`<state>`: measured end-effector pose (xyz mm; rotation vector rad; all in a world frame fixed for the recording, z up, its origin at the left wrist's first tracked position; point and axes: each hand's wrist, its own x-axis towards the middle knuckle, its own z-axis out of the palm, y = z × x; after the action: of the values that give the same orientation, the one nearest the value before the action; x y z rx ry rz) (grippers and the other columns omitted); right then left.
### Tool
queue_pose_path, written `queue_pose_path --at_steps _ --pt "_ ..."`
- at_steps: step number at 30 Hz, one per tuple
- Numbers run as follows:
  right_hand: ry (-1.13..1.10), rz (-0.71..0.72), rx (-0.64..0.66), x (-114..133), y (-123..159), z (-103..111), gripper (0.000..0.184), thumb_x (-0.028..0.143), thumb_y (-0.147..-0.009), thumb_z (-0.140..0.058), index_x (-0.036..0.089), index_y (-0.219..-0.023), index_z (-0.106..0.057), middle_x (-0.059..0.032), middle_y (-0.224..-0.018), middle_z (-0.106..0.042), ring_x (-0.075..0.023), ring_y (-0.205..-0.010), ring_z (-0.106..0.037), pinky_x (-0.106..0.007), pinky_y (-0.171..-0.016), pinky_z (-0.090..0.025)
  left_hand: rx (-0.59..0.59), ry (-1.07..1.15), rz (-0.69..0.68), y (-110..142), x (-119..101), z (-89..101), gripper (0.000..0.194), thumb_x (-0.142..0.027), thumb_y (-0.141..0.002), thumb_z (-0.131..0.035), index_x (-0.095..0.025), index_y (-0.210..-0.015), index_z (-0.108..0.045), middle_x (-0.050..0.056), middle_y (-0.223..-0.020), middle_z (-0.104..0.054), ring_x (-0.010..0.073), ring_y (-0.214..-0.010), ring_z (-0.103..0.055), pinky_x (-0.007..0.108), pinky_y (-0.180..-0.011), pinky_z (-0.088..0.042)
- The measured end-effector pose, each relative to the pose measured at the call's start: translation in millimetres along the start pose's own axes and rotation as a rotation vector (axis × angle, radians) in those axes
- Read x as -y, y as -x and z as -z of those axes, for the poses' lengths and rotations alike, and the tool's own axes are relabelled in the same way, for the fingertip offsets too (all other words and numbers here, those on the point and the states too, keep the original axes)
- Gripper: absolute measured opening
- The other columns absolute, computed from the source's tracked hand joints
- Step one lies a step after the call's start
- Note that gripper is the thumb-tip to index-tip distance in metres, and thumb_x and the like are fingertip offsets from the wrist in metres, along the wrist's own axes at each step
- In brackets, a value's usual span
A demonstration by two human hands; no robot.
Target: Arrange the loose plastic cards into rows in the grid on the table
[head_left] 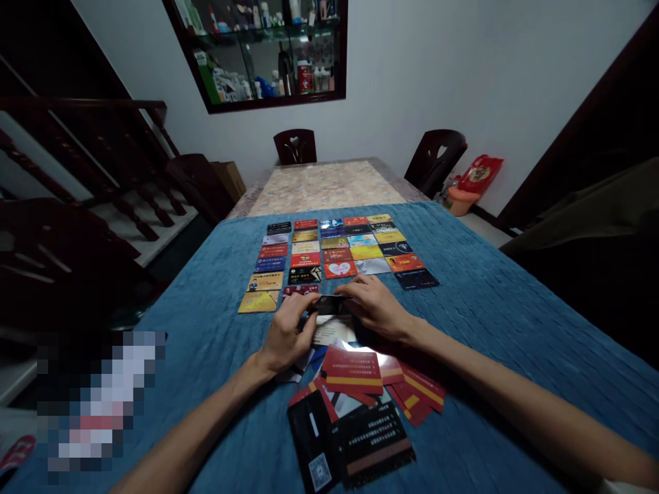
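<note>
Between my two hands is a dark card (329, 304), tilted up off the table. My left hand (289, 331) pinches its left end with thumb and fingers. At the other end, the fingers of my right hand (378, 307) are closed on it. Beyond my hands, several coloured plastic cards lie in close columns, among them a red one with a white heart (340, 269) and a yellow one (259, 302). Nearer to me is a loose pile with red cards (355, 369) and black cards (373, 439), overlapping at various angles. A whitish card (329, 331) lies just under my hands.
A blue cloth (200, 288) covers the near part of the table, with a patterned cover (319, 184) beyond it. Dark wooden chairs (437, 159) stand around it. At the far right, a red bag (480, 175) rests over an orange bin (462, 201).
</note>
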<state>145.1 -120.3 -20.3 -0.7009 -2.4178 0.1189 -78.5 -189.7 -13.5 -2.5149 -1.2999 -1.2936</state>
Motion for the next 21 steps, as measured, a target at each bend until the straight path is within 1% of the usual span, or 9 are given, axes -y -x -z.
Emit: queue_pose_path --at_steps 3,5,8,12,17,21 --pt "0.045 0.011 -0.016 1.5 -0.3 1.0 0.029 0.009 -0.091 -0.054 0.019 -0.118 -0.061 -0.0073 -0.1 -0.072 -0.022 -0.093 -0.057 -0.035 -0.078 -0.038 0.039 -0.022 -0.008 2.0 1.5 0.4 0.044 -0.011 -0.092 -0.05 -0.02 -0.134 -0.05 0.007 -0.106 -0.069 0.0188 -0.093 -0.065 0.034 -0.083 -0.054" --pt "0.099 0.043 -0.024 2.9 -0.6 2.0 0.025 0.013 -0.095 -0.051 0.019 -0.117 -0.061 -0.0079 -0.098 -0.073 -0.0225 -0.091 -0.056 -0.035 -0.078 -0.037 0.072 -0.044 -0.021 2.9 2.4 0.5 0.048 -0.01 -0.092 -0.049 -0.02 -0.139 -0.048 0.007 -0.105 -0.069 0.0191 -0.092 -0.064 0.035 -0.084 -0.053" --pt "0.197 0.098 -0.048 4.5 -0.9 2.5 0.023 0.015 -0.096 -0.05 0.019 -0.115 -0.062 -0.0071 -0.093 -0.072 -0.023 -0.088 -0.055 -0.036 -0.078 -0.036 0.102 -0.064 -0.035 3.8 3.3 0.1 0.046 -0.009 -0.092 -0.048 -0.02 -0.136 -0.05 0.007 -0.103 -0.069 0.0195 -0.091 -0.064 0.035 -0.083 -0.053" --pt "0.272 0.133 -0.067 6.9 -1.6 2.5 0.021 0.018 -0.095 -0.054 0.017 -0.115 -0.06 -0.008 -0.094 -0.071 -0.0238 -0.088 -0.054 -0.038 -0.08 -0.037 0.058 -0.062 -0.031 3.9 3.4 -0.8 0.042 -0.008 -0.091 -0.05 -0.019 -0.132 -0.053 0.007 -0.105 -0.07 0.0192 -0.092 -0.064 0.034 -0.083 -0.054" --pt "0.285 0.081 -0.079 9.3 -2.0 1.8 0.039 0.027 -0.088 -0.066 0.016 -0.124 -0.055 -0.0133 -0.108 -0.066 -0.0279 -0.099 -0.054 -0.042 -0.084 -0.04 -0.002 -0.015 0.029 3.6 2.6 -1.7 0.04 -0.011 -0.092 -0.053 -0.021 -0.13 -0.054 0.007 -0.109 -0.071 0.0191 -0.094 -0.066 0.035 -0.086 -0.056" --pt "0.296 0.082 -0.098 8.6 -1.2 0.2 0.044 0.024 -0.084 -0.07 0.015 -0.124 -0.054 -0.0144 -0.11 -0.064 -0.0288 -0.101 -0.054 -0.043 -0.086 -0.041 -0.028 0.014 0.047 3.6 1.8 -2.4 0.04 -0.012 -0.092 -0.054 -0.022 -0.13 -0.055 0.007 -0.114 -0.071 0.0194 -0.1 -0.067 0.035 -0.09 -0.057"
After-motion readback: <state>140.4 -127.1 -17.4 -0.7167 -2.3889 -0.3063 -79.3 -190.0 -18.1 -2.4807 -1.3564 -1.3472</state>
